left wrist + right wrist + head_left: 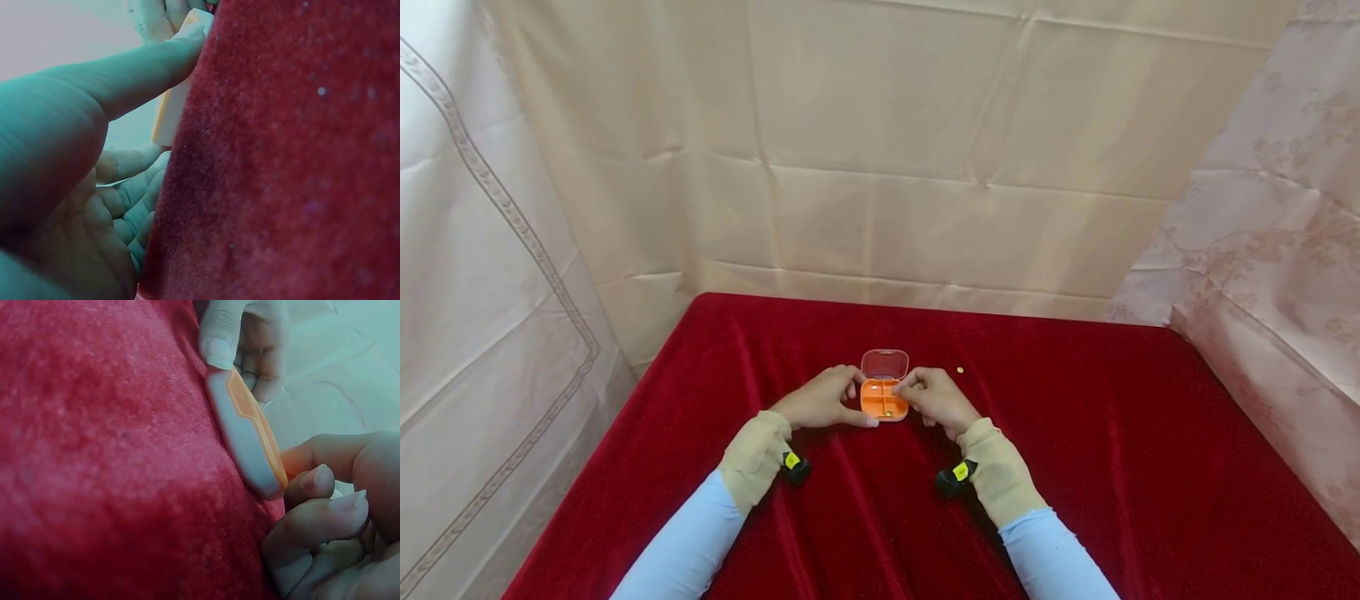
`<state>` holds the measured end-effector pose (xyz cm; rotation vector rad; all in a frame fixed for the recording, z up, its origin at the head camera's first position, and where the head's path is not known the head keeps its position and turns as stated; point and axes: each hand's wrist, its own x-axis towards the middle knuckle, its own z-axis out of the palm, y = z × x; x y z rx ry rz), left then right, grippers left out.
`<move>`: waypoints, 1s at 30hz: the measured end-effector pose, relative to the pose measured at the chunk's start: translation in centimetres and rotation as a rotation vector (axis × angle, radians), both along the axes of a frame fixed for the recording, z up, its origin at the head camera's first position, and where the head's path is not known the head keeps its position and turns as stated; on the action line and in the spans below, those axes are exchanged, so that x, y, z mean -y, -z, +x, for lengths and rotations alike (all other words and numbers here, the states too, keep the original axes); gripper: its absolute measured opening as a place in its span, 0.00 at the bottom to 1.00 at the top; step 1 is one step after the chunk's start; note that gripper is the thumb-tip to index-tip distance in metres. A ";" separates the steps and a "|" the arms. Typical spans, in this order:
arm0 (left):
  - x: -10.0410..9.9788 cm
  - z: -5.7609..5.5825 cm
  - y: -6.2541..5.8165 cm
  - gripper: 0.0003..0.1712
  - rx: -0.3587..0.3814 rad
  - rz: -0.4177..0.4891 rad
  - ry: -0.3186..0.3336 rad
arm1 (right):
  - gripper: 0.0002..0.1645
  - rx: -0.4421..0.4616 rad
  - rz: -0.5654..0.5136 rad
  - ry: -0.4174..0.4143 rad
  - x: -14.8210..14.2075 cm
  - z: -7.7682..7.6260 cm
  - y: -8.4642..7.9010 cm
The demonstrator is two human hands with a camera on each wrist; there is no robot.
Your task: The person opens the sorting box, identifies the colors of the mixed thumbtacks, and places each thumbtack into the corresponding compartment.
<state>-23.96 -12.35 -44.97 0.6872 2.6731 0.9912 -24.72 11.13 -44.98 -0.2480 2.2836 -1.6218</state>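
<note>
An orange pill box (pixel 872 410) with divided compartments sits on the red cloth, its clear lid (pixel 884 363) flipped up at the back. My left hand (pixel 826 398) holds the box at its left side, thumb by the front corner and fingers by the back; in the left wrist view the thumb (pixel 144 75) lies against the box's edge. Over the back right compartment is my right hand (pixel 938 398), fingers bent and tips reaching into the box. Whether those tips pinch anything is hidden. A small yellowish piece (pixel 889 413) lies in the front right compartment.
A tiny pale yellow piece (pixel 960 369) lies on the red cloth (pixel 1075 417), right of the lid. Beige curtains (pixel 880 167) hang behind the table, with patterned cloth (pixel 1285 208) on the right and white cloth (pixel 460 250) on the left.
</note>
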 end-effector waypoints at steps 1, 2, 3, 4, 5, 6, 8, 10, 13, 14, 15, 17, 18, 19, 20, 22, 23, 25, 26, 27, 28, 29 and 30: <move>0.0 0.0 0.0 0.37 0.000 0.001 0.002 | 0.09 0.008 -0.001 0.000 -0.3 -0.1 0.0; -0.1 -0.1 0.1 0.37 -0.001 0.002 0.005 | 0.10 0.017 -0.003 0.009 -0.6 -0.3 -0.2; -0.1 -0.1 0.1 0.37 -0.002 0.001 0.007 | 0.10 0.016 0.002 0.022 -1.1 -0.6 -0.3; -0.1 -0.2 0.1 0.37 -0.003 0.002 0.010 | 0.11 0.009 0.008 0.042 -1.7 -0.8 -0.5; -0.2 -0.2 0.1 0.37 -0.006 0.001 0.012 | 0.12 0.001 0.013 0.074 -2.4 -1.0 -0.7; -0.2 -0.2 0.1 0.37 -0.010 0.001 0.015 | 0.12 -0.014 0.024 0.111 -3.2 -1.3 -0.8; -0.2 -0.3 0.0 0.37 -0.018 0.000 0.021 | 0.13 -0.054 0.059 0.183 -4.8 -1.8 -1.1; -0.3 -0.3 -0.1 0.37 -0.022 -0.002 0.023 | 0.14 -0.075 0.091 0.241 -6.2 -2.2 -1.3; -0.2 -0.2 -0.3 0.37 -0.016 0.009 0.016 | 0.14 -0.038 0.092 0.274 -7.7 -2.7 -1.1; -0.1 -0.2 -0.3 0.38 -0.012 0.010 0.013 | 0.14 -0.018 0.082 0.278 -8.0 -2.8 -0.9; -0.1 -0.1 -0.3 0.38 -0.009 0.010 0.010 | 0.14 0.004 0.069 0.284 -8.2 -3.0 -0.7; 0.0 0.0 -0.3 0.38 -0.004 0.013 0.007 | 0.14 0.028 0.053 0.289 -8.4 -3.1 -0.3; 0.0 0.1 -0.2 0.38 -0.004 0.007 0.007 | 0.14 0.028 0.059 0.295 -8.3 -3.2 0.0; 0.1 0.1 -0.2 0.38 -0.003 0.008 0.006 | 0.14 0.020 0.073 0.308 -8.3 -3.3 0.1; 0.1 0.1 -0.1 0.38 -0.002 0.005 0.004 | 0.13 0.005 0.095 0.317 -8.2 -3.3 0.3; 0.1 0.1 -0.1 0.39 -0.002 0.005 0.000 | 0.12 -0.029 0.144 0.335 -8.0 -3.4 0.5; 0.1 0.1 -0.1 0.39 -0.003 0.004 -0.003 | 0.12 -0.045 0.167 0.346 -7.9 -3.5 0.6; 0.0 0.1 -0.1 0.39 -0.008 0.005 -0.003 | 0.11 -0.062 0.190 0.368 -7.8 -3.5 0.6; 0.0 0.1 -0.1 0.39 -0.010 0.001 -0.002 | 0.11 -0.065 0.191 0.373 -7.7 -3.5 0.6; 0.0 0.1 0.0 0.39 -0.012 -0.003 -0.002 | 0.11 -0.064 0.188 0.380 -7.7 -3.5 0.6; 0.0 0.1 0.0 0.39 -0.012 -0.003 -0.001 | 0.11 -0.061 0.185 0.384 -7.7 -3.4 0.6; -0.1 0.1 0.0 0.39 -0.011 -0.002 0.000 | 0.11 -0.056 0.183 0.390 -7.7 -3.4 0.6; -0.1 0.1 0.0 0.40 -0.010 0.002 0.001 | 0.12 -0.052 0.182 0.393 -7.7 -3.4 0.6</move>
